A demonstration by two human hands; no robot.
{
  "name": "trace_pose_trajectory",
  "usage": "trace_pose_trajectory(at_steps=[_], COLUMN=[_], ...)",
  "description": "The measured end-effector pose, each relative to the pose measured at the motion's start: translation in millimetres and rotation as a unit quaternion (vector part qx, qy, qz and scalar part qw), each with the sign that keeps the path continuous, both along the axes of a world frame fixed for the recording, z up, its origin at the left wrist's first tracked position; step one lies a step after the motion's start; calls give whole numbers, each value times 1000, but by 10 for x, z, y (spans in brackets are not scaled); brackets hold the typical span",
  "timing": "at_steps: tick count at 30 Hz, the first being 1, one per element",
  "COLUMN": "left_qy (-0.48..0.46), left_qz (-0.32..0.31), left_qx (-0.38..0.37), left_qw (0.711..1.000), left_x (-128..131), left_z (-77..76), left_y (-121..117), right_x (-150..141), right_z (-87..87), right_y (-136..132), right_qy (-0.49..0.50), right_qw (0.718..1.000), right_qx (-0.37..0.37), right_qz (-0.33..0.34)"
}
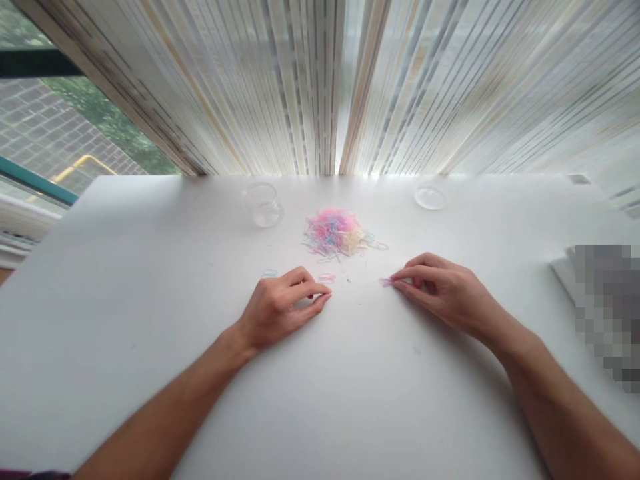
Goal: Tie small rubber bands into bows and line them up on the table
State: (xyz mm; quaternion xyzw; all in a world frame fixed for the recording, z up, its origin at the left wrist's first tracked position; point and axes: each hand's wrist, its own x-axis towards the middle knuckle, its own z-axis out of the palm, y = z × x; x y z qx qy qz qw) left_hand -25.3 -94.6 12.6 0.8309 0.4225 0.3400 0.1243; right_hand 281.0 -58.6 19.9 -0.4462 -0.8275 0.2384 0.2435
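Paper clips (334, 233) in pink, purple, blue and yellow lie in a loose heap on the white table (350, 407), toward its far edge, with a few strays spilling off the heap's right side. Nearer the person, three small groups sit apart from it: blue clips (270, 273) just beyond the left hand (277, 303), pink clips (327, 278) close to that hand's fingertips, and purple clips (385, 282) at the tips of the right hand (447, 290). The left thumb and forefinger are pressed together at their ends just above the tabletop; whether anything thin is caught between them, I cannot tell. The right thumb and fingers pinch the purple clips at their right end. Behind the heap, a clear tub (263, 205) stands to the left and a clear round lid (431, 197) to the right, both near the striped curtain (240, 87). A pixelated object (607, 300) lies at the right edge.
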Motion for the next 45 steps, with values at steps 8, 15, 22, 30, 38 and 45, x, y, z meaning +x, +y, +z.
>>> trace_pose_trajectory(at_steps=[8,15,22,30,38,45], left_qy=[-31,-45,-111,-121,67,121], left_qz=[31,55,146,114,48,47], left_qx=[49,61,103,-77,-151,-141], left_qw=[998,996,978,983,985,981], left_x=[5,-74,-169,-179,220,349], left_z=[16,-22,228,872,599,478], left_y=[40,107,303,804,1166,1156], right_x=[3,-85,-49,-36,2,-6], right_z=[-14,-53,-56,-86,-112,-84], right_y=[17,-24,21,55,160,158], right_qy=[27,14,22,76,139,140], right_qw=[999,1000,1000,997,982,979], right_qx=[-25,-15,-6,-9,36,18], right_qz=[-33,2,3,-26,-126,-146])
